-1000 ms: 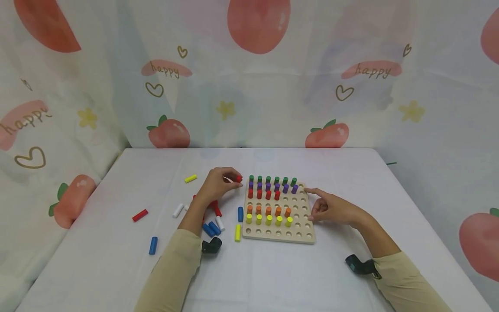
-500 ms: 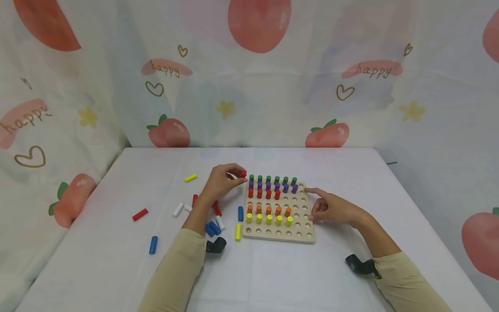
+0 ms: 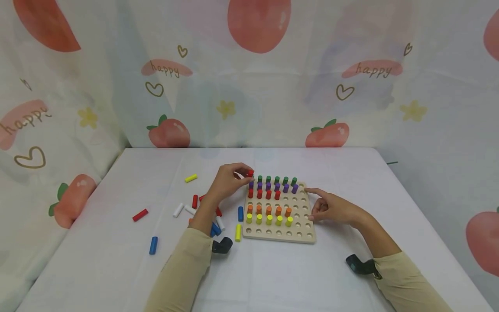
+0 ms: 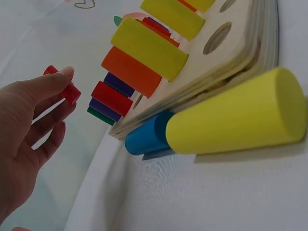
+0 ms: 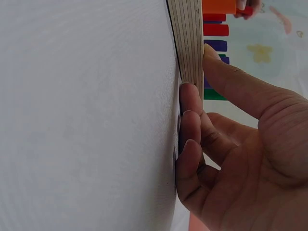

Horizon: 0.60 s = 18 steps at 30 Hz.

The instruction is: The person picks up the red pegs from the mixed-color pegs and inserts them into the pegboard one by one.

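Observation:
My left hand (image 3: 229, 178) pinches a red peg (image 4: 71, 92) between thumb and fingers. It holds the peg above the far left corner of the wooden pegboard (image 3: 273, 235), over the green row. On the board stand rows of green (image 3: 277, 179), purple (image 3: 286, 188), red (image 3: 268, 195), orange (image 3: 278, 211) and yellow pegs (image 3: 279, 221). At the board's right edge, my right hand (image 3: 335, 209) holds it. The right wrist view shows the thumb over the board's top and curled fingers (image 5: 190, 130) beside its layered edge.
Left of the board lie a blue peg (image 3: 240, 213) and a yellow peg (image 3: 238, 232). Several loose red, white and blue pegs are scattered around the left forearm. Farther off lie a red peg (image 3: 140, 215), a blue peg (image 3: 153, 245) and a yellow peg (image 3: 191, 178).
My left hand has moved right and slightly up with the red peg, from beside the board to over its far left corner. The right hand and board have stayed in place.

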Each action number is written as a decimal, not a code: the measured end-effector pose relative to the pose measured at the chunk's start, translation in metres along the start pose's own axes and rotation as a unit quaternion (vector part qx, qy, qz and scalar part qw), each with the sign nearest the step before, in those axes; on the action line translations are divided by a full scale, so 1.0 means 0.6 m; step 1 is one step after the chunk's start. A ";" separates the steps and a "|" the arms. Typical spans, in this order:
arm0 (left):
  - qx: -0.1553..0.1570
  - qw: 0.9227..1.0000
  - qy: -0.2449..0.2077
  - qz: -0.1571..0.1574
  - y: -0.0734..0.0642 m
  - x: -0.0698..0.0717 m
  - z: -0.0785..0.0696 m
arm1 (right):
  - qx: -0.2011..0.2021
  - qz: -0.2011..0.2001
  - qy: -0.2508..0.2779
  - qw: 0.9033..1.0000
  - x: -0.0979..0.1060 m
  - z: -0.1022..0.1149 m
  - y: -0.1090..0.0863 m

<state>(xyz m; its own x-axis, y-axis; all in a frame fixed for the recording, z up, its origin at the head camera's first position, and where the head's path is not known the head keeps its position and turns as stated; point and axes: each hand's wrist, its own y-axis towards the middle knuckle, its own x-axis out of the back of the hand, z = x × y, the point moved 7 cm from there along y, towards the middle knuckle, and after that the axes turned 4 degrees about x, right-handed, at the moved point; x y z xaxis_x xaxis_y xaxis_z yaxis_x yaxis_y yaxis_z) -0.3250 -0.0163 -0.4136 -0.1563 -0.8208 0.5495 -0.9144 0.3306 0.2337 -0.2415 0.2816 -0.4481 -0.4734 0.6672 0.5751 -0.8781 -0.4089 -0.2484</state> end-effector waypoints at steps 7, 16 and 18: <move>0.001 1.000 0.002 0.013 0.003 -0.021 -0.012 | 0.001 0.000 -0.001 1.000 -0.001 0.000 0.000; -0.007 1.000 -0.016 0.024 0.006 -0.044 -0.023 | -0.001 -0.003 -0.003 1.000 0.000 -0.003 0.001; -0.005 0.999 -0.020 0.026 0.006 -0.050 -0.026 | -0.001 -0.003 -0.002 1.000 0.000 -0.003 0.001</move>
<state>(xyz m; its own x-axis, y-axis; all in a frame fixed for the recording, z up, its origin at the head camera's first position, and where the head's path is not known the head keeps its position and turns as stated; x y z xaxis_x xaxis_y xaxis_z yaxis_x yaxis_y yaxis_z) -0.3176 0.0166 -0.4166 -0.2184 -0.8197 0.5294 -0.9005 0.3784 0.2144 -0.2419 0.2825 -0.4497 -0.4673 0.6668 0.5805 -0.8813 -0.4035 -0.2459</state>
